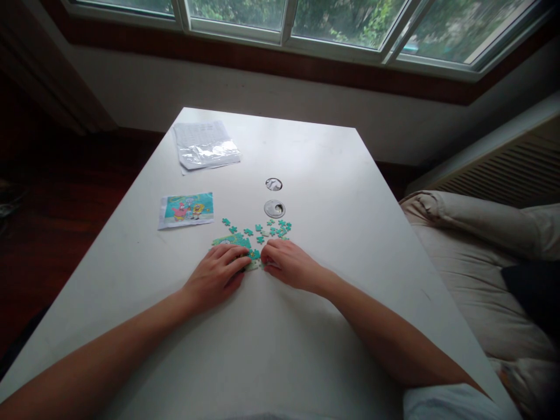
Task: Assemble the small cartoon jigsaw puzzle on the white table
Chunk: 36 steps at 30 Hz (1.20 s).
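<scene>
A partly joined jigsaw puzzle (236,240) in green and teal lies flat on the white table (280,338). My left hand (221,267) rests over its lower left part with fingers stretched out, hiding some of it. At the puzzle's right edge, my right hand (284,261) is closed, thumb and fingers pinched on a puzzle piece (272,264) that is mostly hidden. Loose teal puzzle pieces (259,228) lie scattered just beyond both hands, with several bunched above the right one.
A small cartoon picture sheet (188,210) lies left of the puzzle. Farther back are papers with a clear plastic sleeve (205,149). Two round cable holes (274,209) sit in the tabletop beyond the pieces. A beige padded seat (464,274) stands along the right.
</scene>
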{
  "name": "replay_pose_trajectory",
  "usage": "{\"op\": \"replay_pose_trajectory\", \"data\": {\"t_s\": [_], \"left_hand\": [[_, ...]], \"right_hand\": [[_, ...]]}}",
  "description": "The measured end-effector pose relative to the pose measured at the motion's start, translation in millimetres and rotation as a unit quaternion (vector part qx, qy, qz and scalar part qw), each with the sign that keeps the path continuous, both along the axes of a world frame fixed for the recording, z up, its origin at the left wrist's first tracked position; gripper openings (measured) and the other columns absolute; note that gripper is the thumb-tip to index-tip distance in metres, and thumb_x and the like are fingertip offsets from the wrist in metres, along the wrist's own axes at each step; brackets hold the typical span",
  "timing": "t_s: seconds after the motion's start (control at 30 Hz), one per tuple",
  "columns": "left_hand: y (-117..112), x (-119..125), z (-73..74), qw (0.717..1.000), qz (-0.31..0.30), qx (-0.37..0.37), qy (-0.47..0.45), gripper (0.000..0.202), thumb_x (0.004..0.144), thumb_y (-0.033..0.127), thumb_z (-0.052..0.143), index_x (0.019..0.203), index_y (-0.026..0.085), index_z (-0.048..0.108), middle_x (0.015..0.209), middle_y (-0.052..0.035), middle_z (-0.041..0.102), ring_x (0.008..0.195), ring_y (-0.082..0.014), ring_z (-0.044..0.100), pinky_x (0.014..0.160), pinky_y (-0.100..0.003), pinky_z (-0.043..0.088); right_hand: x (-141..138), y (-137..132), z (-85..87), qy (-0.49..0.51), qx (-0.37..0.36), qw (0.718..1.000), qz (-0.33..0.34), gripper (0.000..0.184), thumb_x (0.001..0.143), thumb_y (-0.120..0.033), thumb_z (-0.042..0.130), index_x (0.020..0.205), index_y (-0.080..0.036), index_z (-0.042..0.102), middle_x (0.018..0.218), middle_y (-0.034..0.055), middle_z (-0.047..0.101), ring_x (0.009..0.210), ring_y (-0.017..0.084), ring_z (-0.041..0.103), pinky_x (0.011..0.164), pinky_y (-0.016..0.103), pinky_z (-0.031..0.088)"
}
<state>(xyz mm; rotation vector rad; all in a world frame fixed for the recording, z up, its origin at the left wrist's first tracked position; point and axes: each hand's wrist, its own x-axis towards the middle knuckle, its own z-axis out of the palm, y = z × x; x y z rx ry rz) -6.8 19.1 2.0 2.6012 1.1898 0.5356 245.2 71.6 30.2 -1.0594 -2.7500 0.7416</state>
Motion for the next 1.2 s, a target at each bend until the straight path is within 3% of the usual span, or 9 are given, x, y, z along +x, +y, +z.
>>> {"op": "replay_pose_trajectory", "data": {"t_s": [0.73, 1.2], "left_hand": [[-1.0, 1.0, 0.6, 1.0, 0.01, 0.006, 0.005, 0.032, 0.095, 0.022, 0.053, 0.126, 0.024, 0.062, 0.134, -0.0078, 0.06, 0.123, -0.0272, 0.051, 0.109, -0.049, 0.042], [-0.1, 0.4, 1.1, 1.0, 0.005, 0.007, -0.001, 0.032, 0.095, 0.022, 0.053, 0.126, 0.024, 0.063, 0.134, -0.0082, 0.061, 0.123, -0.027, 0.051, 0.108, -0.049, 0.042]], "right_hand": [[-0.4, 2.1, 4.0, 0.003, -0.012, 0.999, 0.031, 0.024, 0.088, -0.018, 0.068, 0.111, -0.024, 0.065, 0.101, 0.004, 0.063, 0.095, 0.019, 0.057, 0.086, 0.029, 0.037], [-3.8, -2.3, 2.2, 0.014, -0.015, 1.0, 0.021, 0.016, 0.085, -0.019, 0.067, 0.1, -0.021, 0.062, 0.101, 0.0048, 0.063, 0.095, 0.019, 0.055, 0.085, 0.03, 0.037]]}}
